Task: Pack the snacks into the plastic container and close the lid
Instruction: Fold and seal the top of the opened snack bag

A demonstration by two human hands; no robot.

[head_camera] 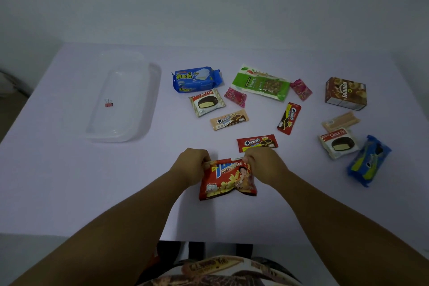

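Note:
A red potato snack bag point(228, 181) lies near the table's front edge. My left hand point(191, 165) pinches its top left corner and my right hand point(264, 163) pinches its top right corner. The clear plastic container point(148, 90) sits at the left of the table with a small red binder clip point(108, 104) on or in it; whether its lid is on I cannot tell. Other snacks lie spread to the right: a blue wafer pack point(197, 79), a Choco Pie point(206, 102), a green nuts pouch point(262, 83), a red Cream-O pack point(256, 143).
Further right lie a brown box point(346, 93), a second Choco Pie point(339, 144), a blue cookie pack point(369, 161), a beige wafer point(340, 122), two pink candies point(235, 97), a beige Cream-O point(228, 120) and an upright red Cream-O point(289, 118). The white table point(69, 181) ends at a wall behind.

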